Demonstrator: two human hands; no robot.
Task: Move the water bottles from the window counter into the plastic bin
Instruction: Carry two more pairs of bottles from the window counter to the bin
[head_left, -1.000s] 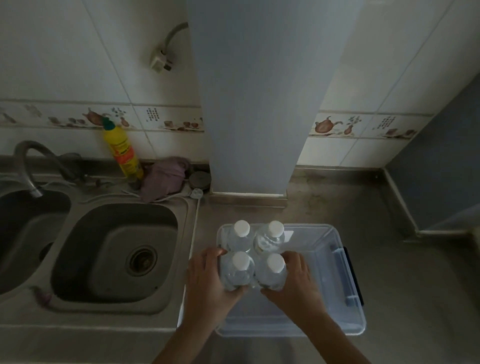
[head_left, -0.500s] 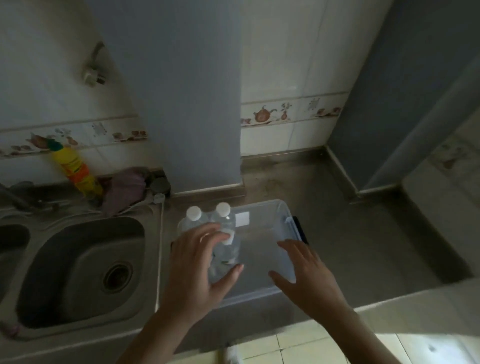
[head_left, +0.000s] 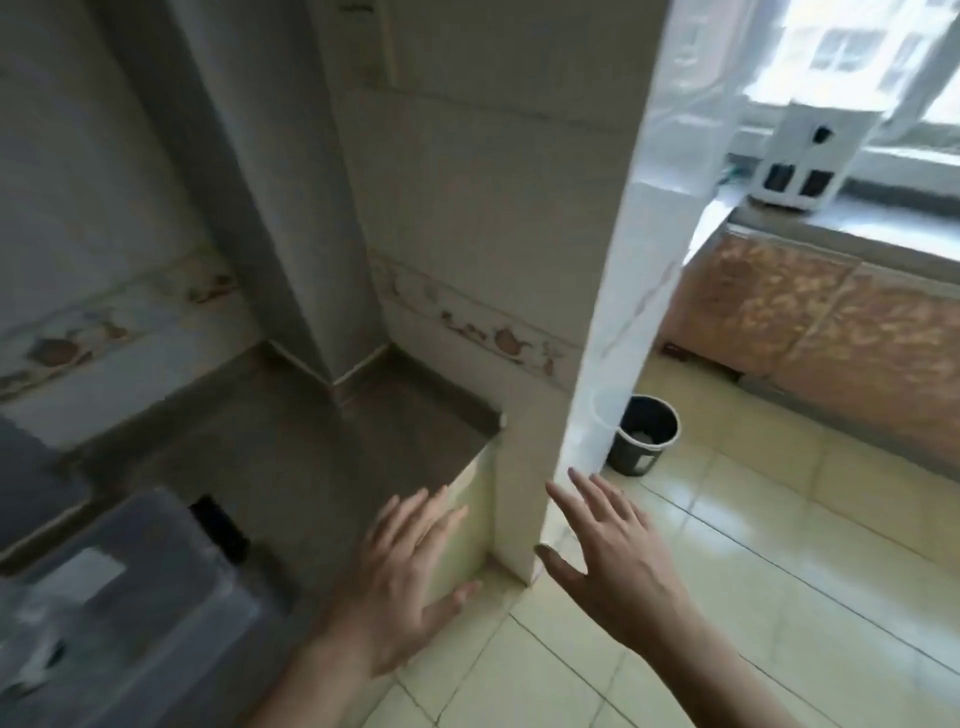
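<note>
View has swung right since a second ago: then both hands were setting bottles into the plastic bin (head_left: 130, 587); now the bin sits blurred at lower left on the grey worktop (head_left: 291, 447), its contents unreadable. Left hand (head_left: 400, 582) and right hand (head_left: 613, 556) are both spread flat, fingers apart, holding nothing, raised ahead of a tiled pillar (head_left: 493, 291). Window counter (head_left: 852, 228) shows at far right, beyond a sheer curtain (head_left: 623, 291); no bottles discernible there, only a white box (head_left: 800, 150). Risks, as judged: turning fast, a hand could clip the pillar corner; the curtain may snag an arm; the small bucket (head_left: 644, 434) on the floor sits near the walking line.
</note>
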